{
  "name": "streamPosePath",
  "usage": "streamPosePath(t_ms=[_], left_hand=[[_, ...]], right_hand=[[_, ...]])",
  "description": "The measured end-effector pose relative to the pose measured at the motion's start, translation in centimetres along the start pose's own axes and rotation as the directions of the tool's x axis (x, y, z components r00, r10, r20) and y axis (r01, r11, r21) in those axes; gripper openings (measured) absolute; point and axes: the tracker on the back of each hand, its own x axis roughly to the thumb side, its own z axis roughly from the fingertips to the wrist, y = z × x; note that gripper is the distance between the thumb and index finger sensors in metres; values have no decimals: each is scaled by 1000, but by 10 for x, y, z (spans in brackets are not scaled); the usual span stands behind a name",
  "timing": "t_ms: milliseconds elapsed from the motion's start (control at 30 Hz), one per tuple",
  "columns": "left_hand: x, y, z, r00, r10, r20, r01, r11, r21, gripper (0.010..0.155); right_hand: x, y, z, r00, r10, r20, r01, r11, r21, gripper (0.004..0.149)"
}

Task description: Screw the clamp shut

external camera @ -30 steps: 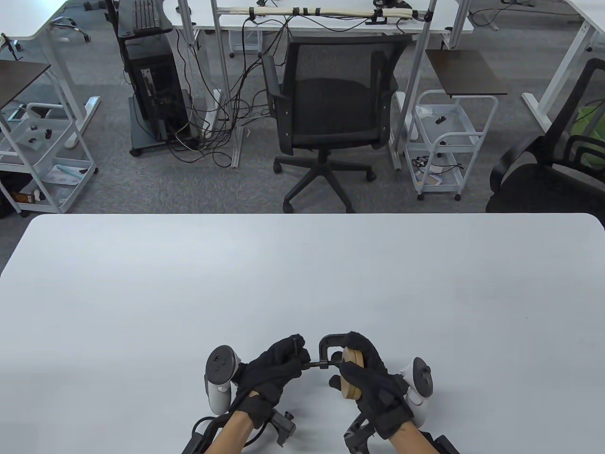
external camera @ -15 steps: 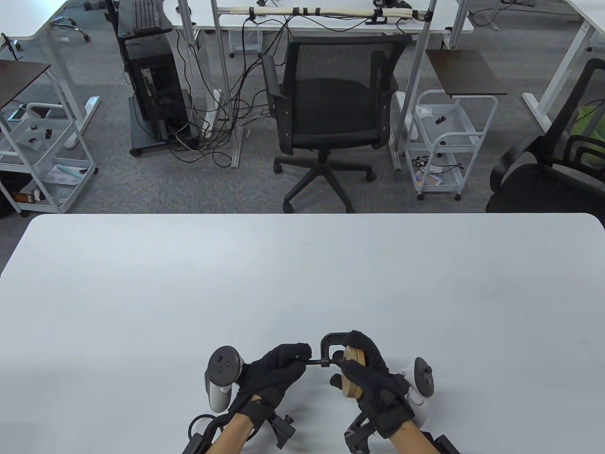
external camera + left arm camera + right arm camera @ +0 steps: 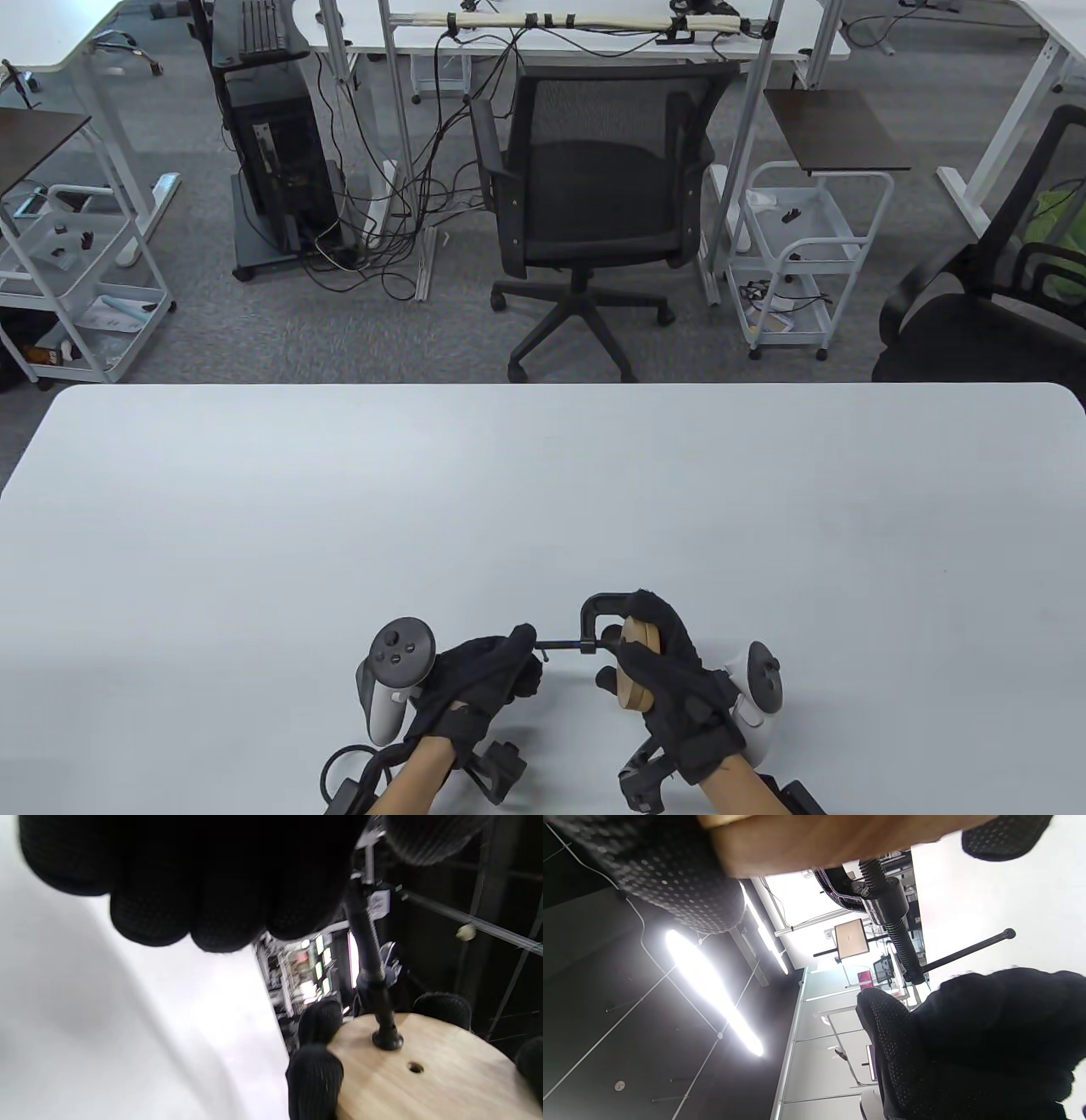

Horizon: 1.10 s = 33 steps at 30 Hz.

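Observation:
A black C-clamp [image 3: 596, 613] grips a round wooden disc [image 3: 633, 679] near the table's front edge. My right hand [image 3: 653, 641] holds the disc and the clamp frame upright, fingers over the top and thumb in front. The clamp's screw [image 3: 564, 648] points left. My left hand [image 3: 519, 649] holds the handle bar at the screw's end. In the left wrist view the screw [image 3: 368, 955] ends in a pad [image 3: 387, 1039] that presses on the disc [image 3: 428, 1082]. In the right wrist view the handle bar [image 3: 967, 950] sticks out past my left hand's glove [image 3: 971, 1043].
The white table [image 3: 543, 492] stretches away beyond the hands. A black office chair [image 3: 594, 195] stands behind its far edge, with white carts [image 3: 797, 255] and desks around it.
My left hand has rolled down and to the left on the handle, and its tracker has tipped towards the camera. The clamp and disc have shifted slightly right in my right hand.

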Motion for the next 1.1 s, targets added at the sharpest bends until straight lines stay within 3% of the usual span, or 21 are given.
streamPosePath(t_ms=[200, 433, 967, 1100], left_hand=[[-7, -4, -4, 997, 74, -2, -74, 996, -52, 69], [-1, -8, -6, 991, 84, 103, -75, 993, -88, 63], [13, -8, -2, 956, -29, 293, 17, 999, 43, 49], [15, -7, -1, 953, -55, 298, 38, 997, 61, 46]], right_hand=[[-2, 3, 1, 1000, 3, -7, -2, 1000, 20, 76], [0, 1, 1, 1000, 0, 0, 0, 1000, 14, 76], [-1, 3, 1, 1000, -8, -10, 8, 1000, 22, 76], [-1, 3, 1, 1000, -9, -14, 10, 1000, 24, 76]])
